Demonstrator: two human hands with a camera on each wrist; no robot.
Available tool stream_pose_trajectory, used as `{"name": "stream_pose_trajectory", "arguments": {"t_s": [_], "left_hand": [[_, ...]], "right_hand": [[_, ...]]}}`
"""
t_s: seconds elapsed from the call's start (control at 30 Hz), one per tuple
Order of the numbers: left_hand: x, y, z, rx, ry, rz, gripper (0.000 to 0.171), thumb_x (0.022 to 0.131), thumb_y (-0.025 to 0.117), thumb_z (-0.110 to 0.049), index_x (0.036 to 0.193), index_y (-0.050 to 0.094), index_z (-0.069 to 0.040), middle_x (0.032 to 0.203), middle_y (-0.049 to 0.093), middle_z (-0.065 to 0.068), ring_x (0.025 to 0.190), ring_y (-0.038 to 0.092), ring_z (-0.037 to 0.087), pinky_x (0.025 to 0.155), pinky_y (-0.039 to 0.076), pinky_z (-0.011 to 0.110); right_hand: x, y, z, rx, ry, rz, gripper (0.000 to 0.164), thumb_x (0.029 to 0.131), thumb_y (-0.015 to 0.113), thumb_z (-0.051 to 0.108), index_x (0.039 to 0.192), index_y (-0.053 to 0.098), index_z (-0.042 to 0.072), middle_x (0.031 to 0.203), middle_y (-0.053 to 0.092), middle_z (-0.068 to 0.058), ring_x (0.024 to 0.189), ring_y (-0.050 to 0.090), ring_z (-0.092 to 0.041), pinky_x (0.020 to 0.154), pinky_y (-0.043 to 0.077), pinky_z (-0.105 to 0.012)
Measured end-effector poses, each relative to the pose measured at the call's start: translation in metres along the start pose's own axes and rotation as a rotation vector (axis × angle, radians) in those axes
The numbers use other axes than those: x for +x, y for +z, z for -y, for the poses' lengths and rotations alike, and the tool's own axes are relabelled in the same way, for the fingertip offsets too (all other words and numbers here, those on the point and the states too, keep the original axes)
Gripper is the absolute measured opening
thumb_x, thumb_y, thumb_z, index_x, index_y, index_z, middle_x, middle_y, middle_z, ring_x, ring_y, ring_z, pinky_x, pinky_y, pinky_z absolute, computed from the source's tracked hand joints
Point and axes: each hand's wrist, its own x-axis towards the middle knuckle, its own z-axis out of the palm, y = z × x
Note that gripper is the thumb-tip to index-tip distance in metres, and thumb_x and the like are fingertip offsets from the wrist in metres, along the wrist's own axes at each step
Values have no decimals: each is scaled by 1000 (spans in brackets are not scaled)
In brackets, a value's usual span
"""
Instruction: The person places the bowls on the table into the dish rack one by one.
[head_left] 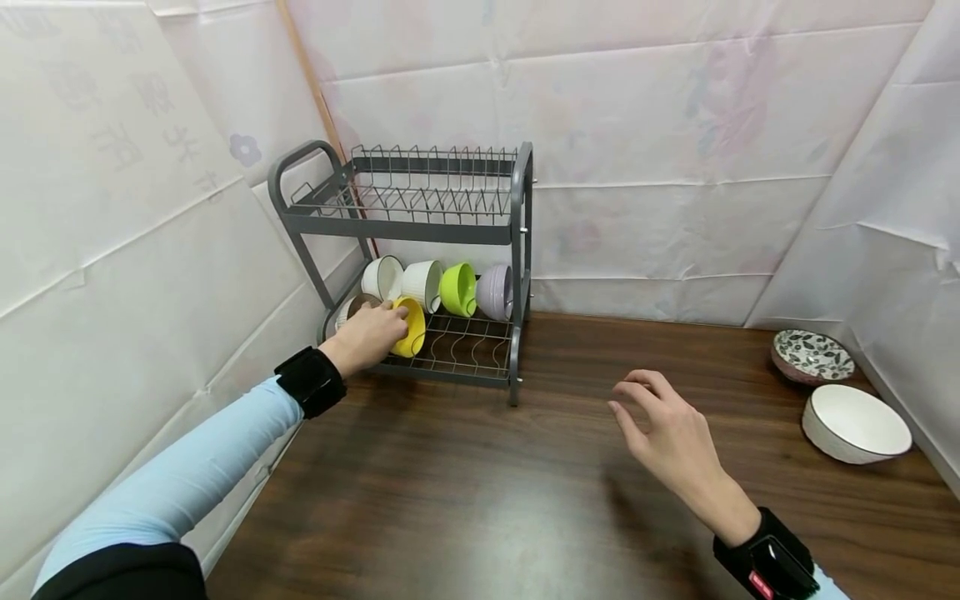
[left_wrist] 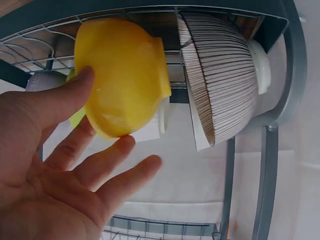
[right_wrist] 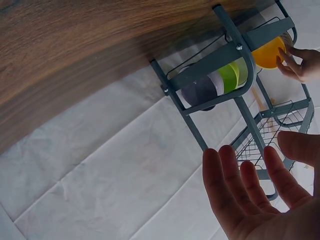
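Yellow bowl (head_left: pixel 412 335) stands in the rack's (head_left: pixel 397 227) lower tier, apparently racked; whether the left hand (head_left: pixel 369 335) around it grips, I cannot tell. Right hand (head_left: pixel 671 437) is relaxed, holding nothing. Patterned bowl (head_left: pixel 813 354) and large white bowl (head_left: pixel 859 425) seemingly remain, on the table (head_left: pixel 480 475).

No text can be read; faint characters (head_left: pixel 116 148) — too pale to make out — show on the left sheet (head_left: pixel 142 350); a red label (head_left: pixel 761 585) on the right wrist's black strap (head_left: pixel 746 550) carries marks too small to read.
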Motion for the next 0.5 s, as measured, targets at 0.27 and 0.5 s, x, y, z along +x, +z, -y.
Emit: {"name": "stream_pose_trajectory", "arguments": {"t_s": [0.27, 0.5], "left_hand": [[0, -10, -20, -50, -120, -62, 23, 95, 78, -18, 116, 78, -9, 132, 62, 17, 135, 51, 46, 91, 48, 74], [8, -28, -52, -173, -281, -220, 44, 109, 54, -34, 146, 62, -11, 150, 54, 19, 142, 44, 46, 106, 38, 73]], "right_hand": [[-4, 0, -4, -9, 13, 4, 19, 87, 84, 12, 104, 76, 9, 110, 65, -4, 64, 62, -17, 46, 46, -32], [-3, -1, -12, -29, 23, 16, 21, 86, 84, 8, 105, 75, 9, 109, 65, -5, 60, 56, -12, 44, 41, -28]]}}
